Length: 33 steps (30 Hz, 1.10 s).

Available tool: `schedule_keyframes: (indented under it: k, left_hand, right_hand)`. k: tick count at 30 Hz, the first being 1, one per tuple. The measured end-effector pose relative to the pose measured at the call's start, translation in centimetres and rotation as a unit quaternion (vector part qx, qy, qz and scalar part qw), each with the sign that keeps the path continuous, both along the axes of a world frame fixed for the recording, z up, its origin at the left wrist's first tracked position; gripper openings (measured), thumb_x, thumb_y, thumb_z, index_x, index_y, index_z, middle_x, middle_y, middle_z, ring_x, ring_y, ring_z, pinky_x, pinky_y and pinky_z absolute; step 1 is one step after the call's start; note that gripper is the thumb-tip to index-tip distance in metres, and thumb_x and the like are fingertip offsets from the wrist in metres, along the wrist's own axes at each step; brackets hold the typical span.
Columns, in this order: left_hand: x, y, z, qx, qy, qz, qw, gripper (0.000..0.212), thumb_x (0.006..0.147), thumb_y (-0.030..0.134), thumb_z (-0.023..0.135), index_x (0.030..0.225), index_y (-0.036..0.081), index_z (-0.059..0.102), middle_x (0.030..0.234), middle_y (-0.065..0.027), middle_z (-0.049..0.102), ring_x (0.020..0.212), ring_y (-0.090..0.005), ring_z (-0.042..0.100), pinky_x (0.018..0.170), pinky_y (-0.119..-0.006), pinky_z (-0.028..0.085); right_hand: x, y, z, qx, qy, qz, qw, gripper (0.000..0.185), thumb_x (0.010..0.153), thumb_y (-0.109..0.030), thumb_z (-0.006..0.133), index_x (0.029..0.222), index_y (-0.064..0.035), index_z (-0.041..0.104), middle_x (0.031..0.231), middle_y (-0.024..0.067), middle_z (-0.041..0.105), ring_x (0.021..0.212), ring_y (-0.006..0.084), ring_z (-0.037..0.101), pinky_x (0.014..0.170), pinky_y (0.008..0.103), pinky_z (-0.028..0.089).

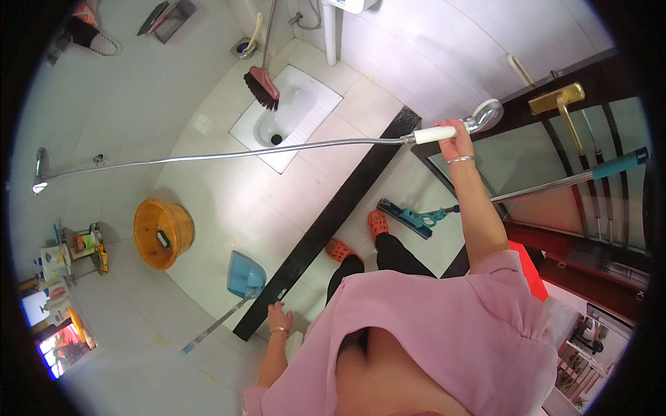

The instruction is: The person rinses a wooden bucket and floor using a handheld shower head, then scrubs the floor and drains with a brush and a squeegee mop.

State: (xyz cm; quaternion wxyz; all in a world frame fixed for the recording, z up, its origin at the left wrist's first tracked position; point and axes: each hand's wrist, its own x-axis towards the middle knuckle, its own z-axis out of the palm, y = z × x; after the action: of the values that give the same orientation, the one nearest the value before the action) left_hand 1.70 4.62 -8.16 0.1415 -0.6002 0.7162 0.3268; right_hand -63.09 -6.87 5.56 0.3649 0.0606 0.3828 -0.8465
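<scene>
My right hand (453, 139) grips the white handle of a shower head (487, 114) near the wall at the upper right. From the handle a metal shower hose (260, 152) stretches taut across the room to a wall fitting (39, 171) at the far left. No water is visible coming from the head. My left hand (280, 316) is low near the black raised sill (333, 223), its fingers apart and nothing in them. Just beyond it a blue dustpan (245, 273) with a long handle rests on the floor side of the sill.
A squat toilet (294, 112) is set in the tiled floor, with a broom (263, 86) over its edge. A wooden tub (164, 234) stands by the left wall. A teal mop (411, 217) leans by my orange clogs, near the glazed door (499, 166).
</scene>
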Motion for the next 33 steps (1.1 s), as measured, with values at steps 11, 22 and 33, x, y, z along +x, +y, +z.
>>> schedule_keyframes:
  k: [11,22,33]
  left_hand:
    - [3.4,13.3,-6.6,0.173,-0.046,0.265,0.947,0.033,0.066,0.024,0.063,0.091,0.003,0.058,0.088,-0.0156,0.061,0.081,-0.0248,0.059,0.074,-0.034,0.046]
    - [1.0,16.0,-6.1,0.145,0.062,0.316,0.936,0.033,0.070,0.029,0.062,0.091,0.004,0.057,0.085,-0.0122,0.061,0.070,-0.0203,0.059,0.067,-0.031,0.047]
    - [-6.0,11.5,1.6,0.183,0.082,0.363,0.910,0.030,0.068,0.025,0.063,0.088,0.004,0.055,0.073,-0.0108,0.060,0.066,-0.0167,0.058,0.062,-0.029,0.046]
  right_hand:
    - [-2.7,-0.2,-2.9,-0.011,-0.049,0.015,0.999,0.016,0.066,0.004,0.056,0.077,-0.0019,0.046,0.073,0.0087,0.049,0.065,0.0195,0.051,0.077,0.0417,0.049]
    - [-5.3,2.5,-14.1,0.110,-0.228,-0.015,0.967,0.007,0.072,-0.001,0.049,0.074,-0.0048,0.044,0.064,0.0054,0.044,0.060,0.0202,0.046,0.078,0.0487,0.043]
    - [-4.3,2.2,-17.1,0.107,-0.256,-0.009,0.961,0.012,0.066,0.002,0.051,0.072,-0.0050,0.043,0.064,0.0062,0.044,0.057,0.0200,0.046,0.080,0.0456,0.042]
